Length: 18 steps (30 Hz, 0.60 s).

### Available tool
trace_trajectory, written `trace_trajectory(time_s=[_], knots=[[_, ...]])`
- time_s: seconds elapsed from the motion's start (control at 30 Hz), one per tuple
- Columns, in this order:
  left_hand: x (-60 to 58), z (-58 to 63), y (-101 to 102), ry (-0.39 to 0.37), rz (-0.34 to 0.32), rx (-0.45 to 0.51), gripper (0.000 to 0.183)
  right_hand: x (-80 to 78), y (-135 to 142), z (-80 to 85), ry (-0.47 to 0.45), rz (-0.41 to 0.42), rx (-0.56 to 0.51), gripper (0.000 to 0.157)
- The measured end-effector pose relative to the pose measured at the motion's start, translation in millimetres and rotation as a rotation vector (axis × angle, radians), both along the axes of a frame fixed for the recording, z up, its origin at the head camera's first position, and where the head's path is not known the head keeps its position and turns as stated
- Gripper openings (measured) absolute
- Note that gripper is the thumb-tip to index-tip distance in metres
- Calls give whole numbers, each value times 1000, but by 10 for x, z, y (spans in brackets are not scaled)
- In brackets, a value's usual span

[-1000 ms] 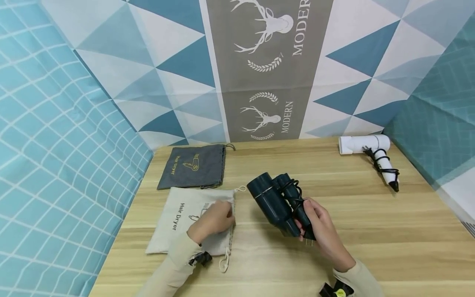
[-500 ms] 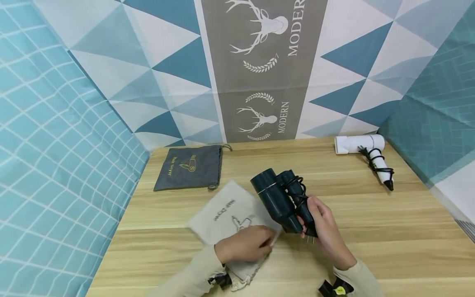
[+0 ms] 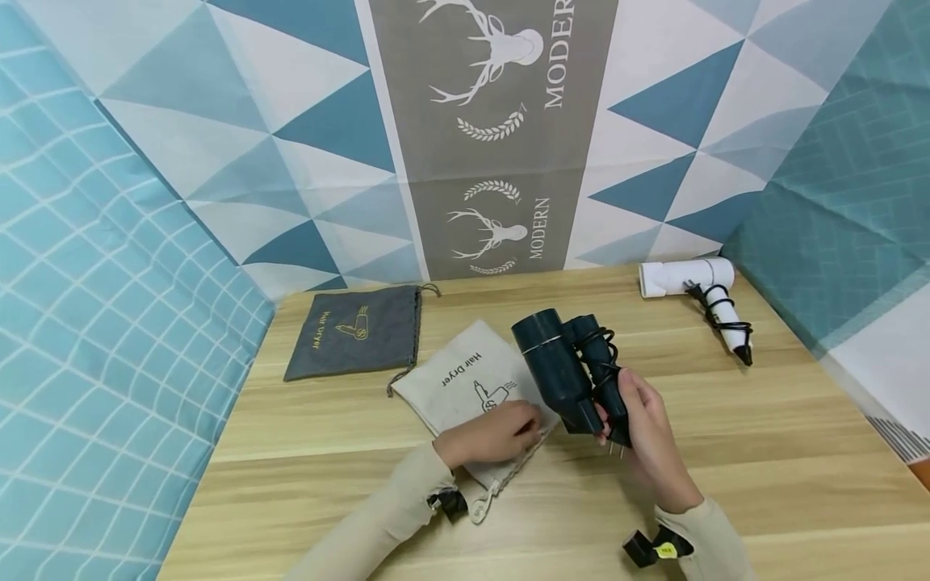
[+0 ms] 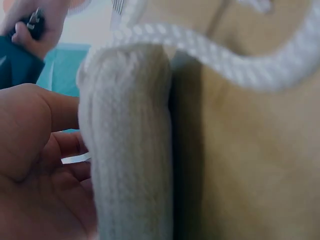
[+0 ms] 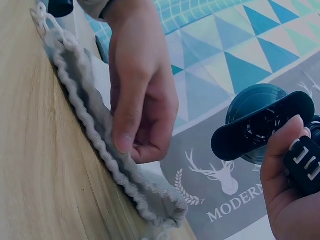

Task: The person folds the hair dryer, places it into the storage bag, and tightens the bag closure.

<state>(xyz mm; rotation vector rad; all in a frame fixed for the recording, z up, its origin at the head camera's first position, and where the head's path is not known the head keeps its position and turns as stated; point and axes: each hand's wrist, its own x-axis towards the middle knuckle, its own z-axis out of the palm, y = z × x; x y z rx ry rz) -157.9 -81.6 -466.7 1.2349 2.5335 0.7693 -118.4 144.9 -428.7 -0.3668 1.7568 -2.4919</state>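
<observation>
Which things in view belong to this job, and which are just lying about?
In use:
dark hair dryer, held in the right grip
pale bag, pinched by the left grip

Apparently lying about:
white hair dryer
dark gray bag

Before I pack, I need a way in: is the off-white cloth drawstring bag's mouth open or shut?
Open: the right wrist view shows a grey gap between the bag's ruffled edges; the left hand pinches one.
</observation>
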Motion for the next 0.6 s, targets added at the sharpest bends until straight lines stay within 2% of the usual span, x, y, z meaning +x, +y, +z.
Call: trace_trajectory(time_s=[0.03, 0.2, 0.43, 0.6], knots=[[-34, 2, -7, -20, 8, 7, 20, 16, -19, 56, -19, -14, 26, 35], [-120, 18, -41, -97, 24, 32, 19, 17, -47, 92, -38, -10, 17, 33], [-137, 9, -73, -121, 32, 48, 16, -4, -55, 37, -29, -29, 43, 34], [-147, 37, -107, -144, 28, 99, 14, -15, -41, 4, -8, -26, 43, 34]])
